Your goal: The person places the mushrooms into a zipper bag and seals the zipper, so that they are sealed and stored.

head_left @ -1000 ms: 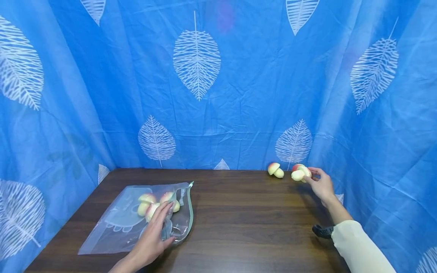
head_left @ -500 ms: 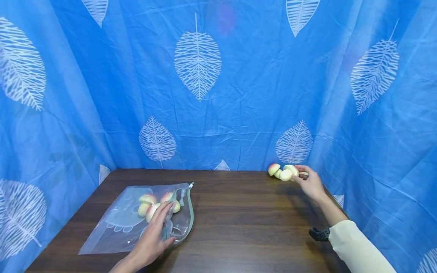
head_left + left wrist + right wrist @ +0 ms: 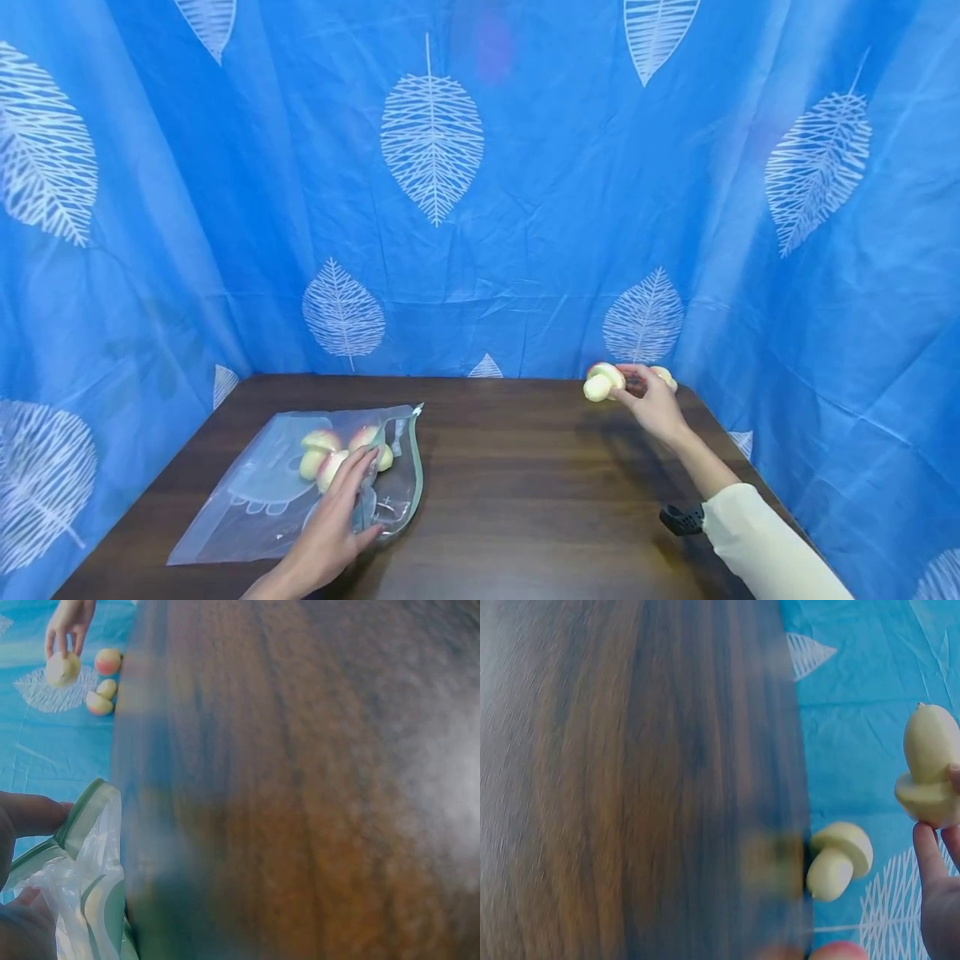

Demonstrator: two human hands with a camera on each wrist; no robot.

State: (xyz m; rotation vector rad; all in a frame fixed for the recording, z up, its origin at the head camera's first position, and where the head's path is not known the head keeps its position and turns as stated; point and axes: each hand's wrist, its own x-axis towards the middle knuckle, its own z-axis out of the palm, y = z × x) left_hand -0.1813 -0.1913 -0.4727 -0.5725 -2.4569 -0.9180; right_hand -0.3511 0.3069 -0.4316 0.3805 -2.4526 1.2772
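In the head view, my right hand pinches a toy mushroom with a red cap and cream stem, above the table's far right edge. A second mushroom shows just behind that hand. The left wrist view has two more mushrooms, one red-capped and one lying on its side, near the held one. My left hand holds the mouth of a clear zip bag with a green edge. Several mushrooms lie in the bag, partly hidden by my fingers.
A dark wooden table spans the front. Blue curtains with white leaf prints hang behind it and along both sides. A black band hangs by my right sleeve.
My right hand has moved left along the far edge with the mushroom, which now covers the one lying there. Another mushroom has come into view behind the hand. The left hand stays put.
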